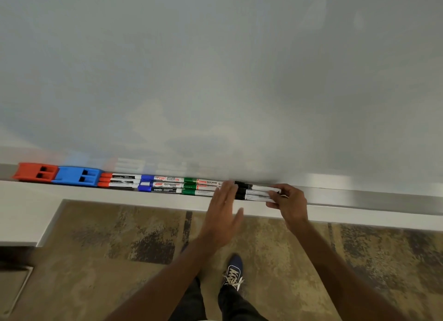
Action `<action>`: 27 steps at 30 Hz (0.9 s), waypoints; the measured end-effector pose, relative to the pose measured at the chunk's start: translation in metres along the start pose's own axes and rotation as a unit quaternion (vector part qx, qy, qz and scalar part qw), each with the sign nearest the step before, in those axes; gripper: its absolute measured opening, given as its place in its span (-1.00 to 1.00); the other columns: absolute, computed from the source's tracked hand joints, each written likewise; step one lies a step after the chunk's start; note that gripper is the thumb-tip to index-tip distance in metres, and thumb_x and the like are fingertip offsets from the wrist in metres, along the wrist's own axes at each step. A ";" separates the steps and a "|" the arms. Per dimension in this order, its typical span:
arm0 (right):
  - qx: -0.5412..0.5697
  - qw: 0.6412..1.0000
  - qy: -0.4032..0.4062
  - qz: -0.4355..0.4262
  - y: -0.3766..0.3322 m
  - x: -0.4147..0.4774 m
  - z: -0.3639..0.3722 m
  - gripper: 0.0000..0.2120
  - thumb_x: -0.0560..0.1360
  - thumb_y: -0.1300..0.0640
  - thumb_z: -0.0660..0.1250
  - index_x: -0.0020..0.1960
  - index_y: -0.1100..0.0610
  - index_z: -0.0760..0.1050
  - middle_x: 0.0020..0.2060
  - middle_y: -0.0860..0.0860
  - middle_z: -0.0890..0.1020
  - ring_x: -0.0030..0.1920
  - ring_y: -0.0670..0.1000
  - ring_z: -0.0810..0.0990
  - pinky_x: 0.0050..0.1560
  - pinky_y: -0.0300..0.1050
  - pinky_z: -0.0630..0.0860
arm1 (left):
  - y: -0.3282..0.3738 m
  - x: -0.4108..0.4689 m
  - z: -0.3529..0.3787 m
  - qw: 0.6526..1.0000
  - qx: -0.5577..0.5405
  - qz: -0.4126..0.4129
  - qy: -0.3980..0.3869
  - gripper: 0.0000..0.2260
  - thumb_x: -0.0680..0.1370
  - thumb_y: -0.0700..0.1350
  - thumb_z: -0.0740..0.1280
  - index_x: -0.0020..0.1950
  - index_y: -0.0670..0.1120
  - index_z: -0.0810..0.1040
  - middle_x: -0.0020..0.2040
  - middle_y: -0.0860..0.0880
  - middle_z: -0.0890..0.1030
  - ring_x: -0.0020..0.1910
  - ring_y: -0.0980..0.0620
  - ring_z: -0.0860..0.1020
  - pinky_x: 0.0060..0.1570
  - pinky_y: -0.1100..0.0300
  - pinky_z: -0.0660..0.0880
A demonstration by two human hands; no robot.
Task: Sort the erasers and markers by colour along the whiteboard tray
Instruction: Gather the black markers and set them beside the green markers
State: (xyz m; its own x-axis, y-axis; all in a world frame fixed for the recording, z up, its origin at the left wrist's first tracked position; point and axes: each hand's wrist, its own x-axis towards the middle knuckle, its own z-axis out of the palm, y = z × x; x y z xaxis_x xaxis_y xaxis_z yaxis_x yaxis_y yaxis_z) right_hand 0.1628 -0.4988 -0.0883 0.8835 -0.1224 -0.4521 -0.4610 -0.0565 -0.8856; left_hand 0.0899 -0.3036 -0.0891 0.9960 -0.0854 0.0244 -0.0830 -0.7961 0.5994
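Markers fill the whiteboard tray (359,196) in front of us, laid end to end in colour groups: red markers (117,181) just right of the erasers, then blue markers (160,184), green markers (201,187), and black markers (254,192) at the right end. At the far left we see the red eraser (34,173) with the blue eraser (76,176) touching it on its right side.

Our right hand (291,202) reaches in from the lower right, wrist bent, fingers curled around the white tail ends of the black markers, pinching them against the tray. Our left hand (225,208) comes up from below with the forearm angled toward the board; the palm is flat and the fingers are straight and together, released, holding nothing. Its fingertips (230,185) sit right where the green group meets the black caps, covering that join, so we cannot tell whether they press on the markers there. Below us, a dark shoe (233,271) stands on the patterned carpet (119,236).
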 end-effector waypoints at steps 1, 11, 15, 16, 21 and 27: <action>-0.017 1.000 0.003 -0.003 0.000 0.003 0.002 -0.82 0.48 0.37 0.42 0.08 0.31 0.61 -0.15 0.21 0.66 -0.28 0.11 0.69 -0.28 -0.17 0.67 | -0.002 0.001 0.004 0.997 0.055 0.033 -0.040 -0.40 0.65 0.08 0.08 0.61 -0.14 -0.01 0.62 -0.10 -0.06 0.60 -0.01 -0.15 0.56 0.04 -0.11; -0.163 0.986 0.020 -0.030 0.000 0.013 0.022 -0.82 0.51 0.25 0.43 0.10 0.19 0.61 -0.08 0.16 0.71 -0.19 0.05 0.71 -0.12 -0.08 0.69 | -0.010 0.022 0.029 0.959 0.210 0.051 -0.182 -0.19 0.58 0.09 0.16 0.56 -0.14 -0.35 0.58 -0.12 -0.36 0.54 -0.07 -0.38 0.54 -0.08 -0.25; -0.177 0.983 0.041 0.026 -0.002 0.006 0.029 -0.56 0.53 0.00 0.40 0.32 0.20 0.47 0.15 0.12 0.63 0.06 0.11 0.65 0.15 0.07 0.60 | -0.013 0.018 0.035 0.960 0.215 0.042 -0.173 -0.14 0.55 0.02 0.22 0.56 -0.17 -0.35 0.58 -0.14 -0.36 0.53 -0.09 -0.39 0.52 -0.07 -0.29; -0.176 0.983 0.046 0.038 -0.003 0.004 0.030 -0.52 0.53 -0.03 0.39 0.35 0.19 0.44 0.19 0.10 0.60 0.12 0.11 0.61 0.19 0.07 0.56 | -0.013 0.018 0.036 0.960 0.218 0.040 -0.170 -0.13 0.55 0.02 0.23 0.55 -0.18 -0.36 0.58 -0.15 -0.35 0.53 -0.10 -0.40 0.52 -0.07 -0.30; -0.152 0.985 0.042 0.065 -0.009 -0.002 0.035 -0.58 0.56 -0.05 0.32 0.28 0.20 0.50 0.11 0.04 0.57 0.04 0.02 0.48 0.07 -0.07 0.38 | -0.008 0.019 0.039 0.959 0.225 0.030 -0.167 -0.13 0.53 -0.02 0.24 0.55 -0.21 -0.34 0.58 -0.19 -0.33 0.53 -0.14 -0.39 0.51 -0.08 -0.32; -0.148 0.985 0.025 0.082 -0.011 -0.005 0.037 -0.64 0.56 -0.07 0.27 0.15 0.19 0.57 0.13 0.13 0.64 0.13 0.14 0.58 0.21 0.06 0.48 | -0.005 0.018 0.036 0.953 0.245 0.026 -0.174 -0.18 0.56 -0.04 0.21 0.56 -0.22 -0.32 0.57 -0.18 -0.33 0.54 -0.16 -0.36 0.52 -0.11 -0.29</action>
State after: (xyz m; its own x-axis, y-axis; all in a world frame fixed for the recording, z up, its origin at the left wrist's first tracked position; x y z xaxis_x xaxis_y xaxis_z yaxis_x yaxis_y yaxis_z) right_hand 0.1661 -0.4613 -0.0804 0.7937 -0.2016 -0.5740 -0.6073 -0.3175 -0.7282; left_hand 0.1075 -0.3230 -0.1203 0.9267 -0.2571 -0.2742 -0.2209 -0.9627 0.1563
